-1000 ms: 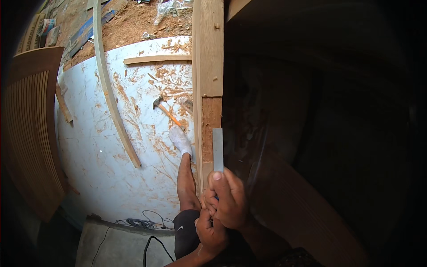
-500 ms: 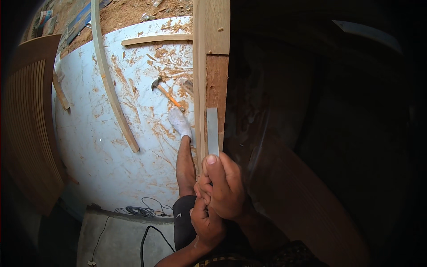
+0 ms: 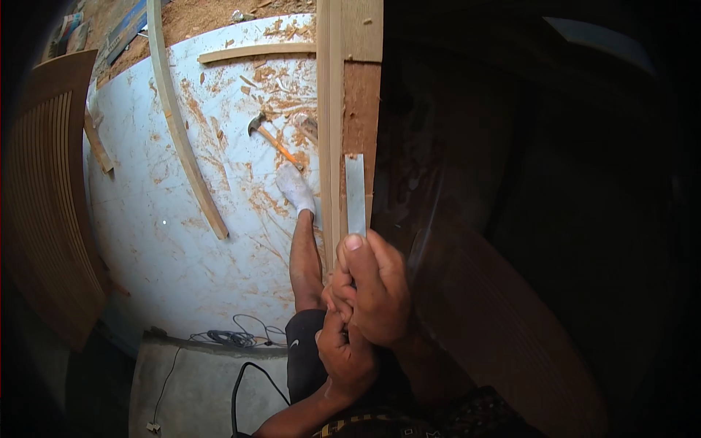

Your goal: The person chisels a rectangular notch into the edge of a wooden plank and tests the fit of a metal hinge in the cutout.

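Observation:
My right hand (image 3: 374, 292) grips a chisel, thumb on the base of its flat steel blade (image 3: 355, 191), which points away from me over a rough rectangular recess (image 3: 359, 106) in an upright-edged wooden beam (image 3: 330, 80). Just below it, my left hand (image 3: 347, 354) is closed around the chisel's handle, which the fingers hide. Some small shavings sit at the blade's tip. On the white sheet left of the beam lies a claw hammer (image 3: 277, 142) with an orange-and-wood handle, beside my socked foot (image 3: 295, 186).
Loose battens (image 3: 179, 139) and shavings lie on the white sheet (image 3: 146, 248). A slatted wooden panel (image 3: 51, 197) is at the left, cables (image 3: 230, 337) near the concrete step (image 3: 175, 387). Sawdust and debris cover the ground (image 3: 197, 22) beyond. The right side is dark.
The view has shifted, so everything sits higher in the picture. Relative to the recess, the chisel tip has slid toward me, mostly in the earlier half second. Both hands keep their grip.

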`<action>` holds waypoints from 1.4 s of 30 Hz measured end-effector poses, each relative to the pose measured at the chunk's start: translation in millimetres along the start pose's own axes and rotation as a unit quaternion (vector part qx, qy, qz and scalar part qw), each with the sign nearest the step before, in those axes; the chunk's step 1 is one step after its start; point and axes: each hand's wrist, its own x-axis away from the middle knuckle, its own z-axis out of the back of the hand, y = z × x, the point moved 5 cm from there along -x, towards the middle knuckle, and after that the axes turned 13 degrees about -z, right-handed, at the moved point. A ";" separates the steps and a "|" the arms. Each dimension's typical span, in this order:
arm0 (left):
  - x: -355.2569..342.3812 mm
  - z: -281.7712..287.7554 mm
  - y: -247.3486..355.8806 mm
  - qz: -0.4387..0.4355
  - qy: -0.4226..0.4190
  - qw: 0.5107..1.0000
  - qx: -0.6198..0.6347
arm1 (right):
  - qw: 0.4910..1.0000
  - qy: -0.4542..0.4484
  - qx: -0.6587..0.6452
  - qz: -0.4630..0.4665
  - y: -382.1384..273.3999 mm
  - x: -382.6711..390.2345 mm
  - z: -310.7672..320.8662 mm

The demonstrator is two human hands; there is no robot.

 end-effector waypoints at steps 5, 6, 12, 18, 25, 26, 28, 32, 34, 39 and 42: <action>-9.5 -4.2 10.0 -0.032 0.002 0.999 -0.015 | 1.000 -0.022 -0.012 -0.002 -15.6 -4.7 -4.5; -3.0 -2.1 5.9 -0.005 -0.003 1.000 -0.017 | 1.000 -0.025 -0.016 -0.001 -16.2 -7.8 -4.4; 1.3 -5.1 8.9 0.001 -0.031 0.999 -0.017 | 1.000 -0.007 0.008 -0.006 -1.3 2.2 2.3; -3.0 -5.2 1.9 0.008 -0.025 1.000 0.005 | 1.000 -0.019 0.007 0.005 -7.2 0.4 -1.4; -5.2 -8.8 7.4 -0.007 -0.033 0.999 0.003 | 0.999 -0.008 0.020 0.029 -2.0 -0.5 3.2; -5.6 -10.3 8.5 0.020 -0.039 0.999 0.006 | 0.998 -0.018 0.039 0.043 -3.7 -3.4 5.9; -13.4 -13.0 7.5 0.028 -0.037 0.999 0.022 | 0.998 -0.028 0.029 0.048 -21.7 -15.9 1.1; -10.4 -10.8 5.3 -0.010 -0.026 0.999 0.020 | 0.993 -0.011 0.087 0.076 -3.0 -6.6 7.0; -4.6 -10.4 7.9 -0.013 -0.024 1.000 0.001 | 0.997 -0.010 0.056 0.043 -5.0 -5.4 7.4; -7.9 -10.6 8.1 -0.021 -0.014 1.000 -0.007 | 0.997 0.004 0.059 0.048 5.1 0.1 10.4; 1.9 -7.8 1.0 0.009 -0.017 1.000 0.019 | 0.998 -0.005 0.049 0.036 1.3 -0.5 4.8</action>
